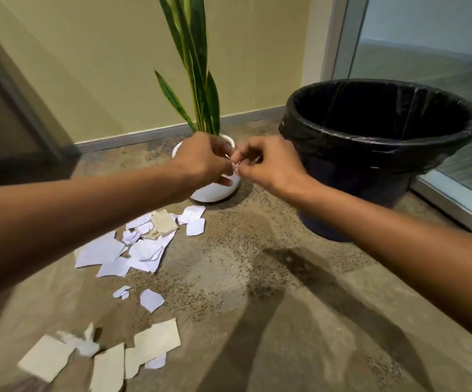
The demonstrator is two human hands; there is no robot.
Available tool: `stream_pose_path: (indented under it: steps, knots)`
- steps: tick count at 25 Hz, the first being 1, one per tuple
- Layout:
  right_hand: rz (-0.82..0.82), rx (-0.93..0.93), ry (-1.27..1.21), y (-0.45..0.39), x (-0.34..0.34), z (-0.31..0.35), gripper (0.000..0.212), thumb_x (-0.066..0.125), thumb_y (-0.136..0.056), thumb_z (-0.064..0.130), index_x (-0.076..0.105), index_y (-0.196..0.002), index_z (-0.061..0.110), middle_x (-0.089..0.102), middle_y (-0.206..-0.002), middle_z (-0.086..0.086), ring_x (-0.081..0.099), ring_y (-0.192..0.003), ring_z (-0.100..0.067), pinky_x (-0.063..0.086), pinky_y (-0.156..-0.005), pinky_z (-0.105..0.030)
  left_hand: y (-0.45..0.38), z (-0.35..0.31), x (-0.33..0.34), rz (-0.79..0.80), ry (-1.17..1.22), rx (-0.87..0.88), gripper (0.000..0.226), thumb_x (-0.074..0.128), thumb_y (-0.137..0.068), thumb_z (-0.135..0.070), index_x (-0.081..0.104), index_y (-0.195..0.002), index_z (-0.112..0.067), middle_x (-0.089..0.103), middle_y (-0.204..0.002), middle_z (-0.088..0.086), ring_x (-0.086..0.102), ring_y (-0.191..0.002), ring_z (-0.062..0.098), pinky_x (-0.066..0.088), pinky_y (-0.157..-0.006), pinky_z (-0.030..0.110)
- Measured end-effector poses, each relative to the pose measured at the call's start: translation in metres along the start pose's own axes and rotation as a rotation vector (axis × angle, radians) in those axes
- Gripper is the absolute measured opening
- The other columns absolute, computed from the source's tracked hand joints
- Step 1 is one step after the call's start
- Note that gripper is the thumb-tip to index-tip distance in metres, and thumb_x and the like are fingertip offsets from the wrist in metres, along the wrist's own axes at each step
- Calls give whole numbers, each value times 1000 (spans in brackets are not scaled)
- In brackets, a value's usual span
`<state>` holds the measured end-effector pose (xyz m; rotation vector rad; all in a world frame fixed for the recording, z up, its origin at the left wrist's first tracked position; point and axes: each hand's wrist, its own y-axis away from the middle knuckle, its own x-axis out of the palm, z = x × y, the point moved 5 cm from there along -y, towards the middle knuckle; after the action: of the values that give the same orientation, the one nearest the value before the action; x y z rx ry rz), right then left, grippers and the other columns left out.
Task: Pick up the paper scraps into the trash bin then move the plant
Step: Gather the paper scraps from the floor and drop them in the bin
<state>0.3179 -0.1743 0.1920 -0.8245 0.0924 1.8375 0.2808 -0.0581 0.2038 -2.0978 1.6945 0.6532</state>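
Nearest the camera, well in front of the white pot, a loose group of torn cream paper scraps [133,355] lies flat on the mottled brown stone floor [257,306], some overlapping. A little closer to the pot lie two small white torn bits [151,299], apart from the rest. Closer still, just in front of the pot and to its left, a bigger heap of white and beige torn paper pieces [141,241] is spread on the floor, its far edge almost at the pot's foot.

Both bare forearms reach forward and meet above the pot's front rim. The left hand [203,159] has its fingers curled inward, and the right hand [268,162] has thumb and forefinger pressed together; between them they pinch a tiny white paper scrap [235,164], of which little shows.

The round glossy white ceramic pot [215,190] stands on the floor behind the hands, holding a tall snake plant with stiff green yellow-edged leaves [198,66]. Right of the pot, near but not touching it, stands a dark round trash bin lined with a black plastic bag [381,154] folded over its rim. Behind the pot rises a pale yellow-green wall [102,66] with a grey skirting strip.
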Motion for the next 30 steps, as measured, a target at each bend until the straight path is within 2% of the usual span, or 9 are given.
stream_pose_path:
  steps: [5, 9, 12, 15, 17, 20, 24, 27, 30]
  knots:
    - [377, 10, 61, 36, 110, 2, 13, 70, -76, 6, 73, -80, 18, 65, -69, 0, 55, -61, -7, 46, -62, -22, 51, 107, -29, 78, -149, -129, 17, 60, -82, 8, 68, -96, 2, 62, -73, 11, 61, -62, 17, 58, -57, 18]
    - [693, -29, 190, 83, 189, -4, 9, 71, -78, 17, 71, -87, 20, 60, -75, 5, 56, -73, -13, 40, -63, -21, 93, 183, -40, 402, -619, -70, 26, 72, -78, -18, 68, -104, -19, 68, -92, 4, 61, -76, 14, 44, -64, 12]
    - [789, -54, 307, 110, 228, -13, 25, 69, -83, 29, 66, -103, 14, 66, -98, -7, 61, -90, -26, 47, -70, -29, 124, 234, -44, 549, -858, -57, 47, 75, -72, -42, 60, -114, -26, 57, -105, -1, 58, -90, 14, 44, -74, 22]
    - [918, -186, 492, 136, 256, -21, 51, 67, -83, 44, 55, -121, 11, 50, -124, -13, 49, -115, -32, 47, -90, -39, 152, 272, -38, 607, -899, -104, 72, 75, -63, -55, 49, -122, -25, 45, -115, -1, 50, -107, 19, 44, -86, 29]
    - [963, -242, 545, 147, 267, -24, 65, 68, -79, 49, 48, -129, 12, 41, -130, -11, 40, -121, -31, 43, -98, -42, 164, 286, -31, 607, -975, -103, 82, 74, -61, -53, 39, -131, -28, 40, -122, -1, 46, -112, 20, 42, -87, 30]
    - [964, -241, 548, 147, 276, -27, 75, 75, -73, 47, 43, -134, 19, 43, -130, -8, 41, -122, -29, 41, -99, -44, 166, 294, -26, 550, -904, -138, 74, 74, -60, -41, 44, -125, -25, 39, -115, -1, 48, -107, 20, 45, -87, 35]
    - [985, -126, 454, 140, 277, -35, 54, 80, -69, 40, 56, -113, 20, 63, -116, -7, 54, -111, -30, 45, -86, -37, 162, 296, -26, 583, -794, -183, 47, 74, -67, -32, 57, -109, -19, 37, -100, -4, 54, -99, 22, 45, -80, 33]
    - [991, -160, 454, 139, 274, -39, 39, 79, -71, 38, 61, -97, 15, 64, -106, -10, 57, -105, -31, 42, -75, -33, 162, 294, -22, 592, -806, -168, 41, 72, -68, -30, 59, -106, -19, 45, -104, -3, 55, -101, 19, 45, -78, 34]
    - [1026, -237, 447, 141, 272, -37, 54, 76, -75, 34, 55, -123, 20, 57, -119, -10, 52, -113, -29, 44, -86, -35, 160, 290, -24, 555, -786, -148, 43, 69, -70, -24, 54, -109, -15, 52, -108, 1, 56, -100, 22, 44, -80, 37]
